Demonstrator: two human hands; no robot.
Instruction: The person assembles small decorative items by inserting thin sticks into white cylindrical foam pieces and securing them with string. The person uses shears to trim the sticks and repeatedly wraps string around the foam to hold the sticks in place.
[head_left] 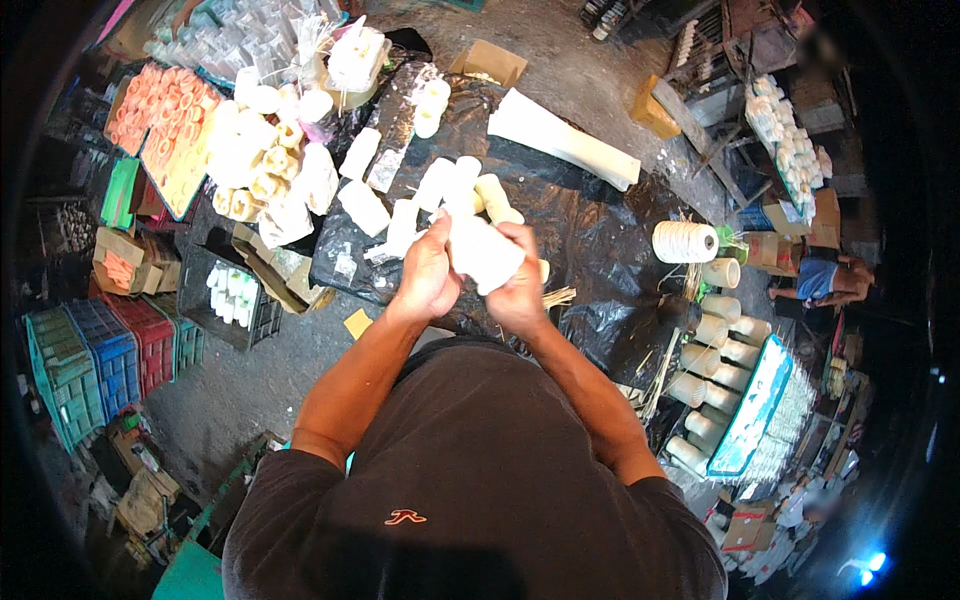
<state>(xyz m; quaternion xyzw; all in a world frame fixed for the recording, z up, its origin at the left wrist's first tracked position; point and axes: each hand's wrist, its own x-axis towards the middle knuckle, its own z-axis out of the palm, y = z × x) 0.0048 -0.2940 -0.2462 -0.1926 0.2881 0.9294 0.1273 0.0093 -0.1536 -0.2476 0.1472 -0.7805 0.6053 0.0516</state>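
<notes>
A white, cylinder-shaped wax candle (485, 254) is held tilted between my two hands above the worktable. My left hand (432, 272) grips its left side, thumb up along it. My right hand (519, 288), slightly blurred, is wrapped round its right side. Glare washes out the candle's surface detail. Just beyond it, several cream-white candles (433, 184) stand and lie close together. Other candles (363, 207) lie to the left of these on the black plastic sheet (585, 225). Thin straw-coloured wicks (560, 297) lie beside my right hand.
A large pile of white candles (262, 165) and orange rings (165, 110) is at the left. A long white piece (563, 138) lies at the table's far side. A string spool (684, 242) and rows of cream cylinders (715, 355) stand right. Crates (105, 345) flank the floor; another person (835, 280) is far right.
</notes>
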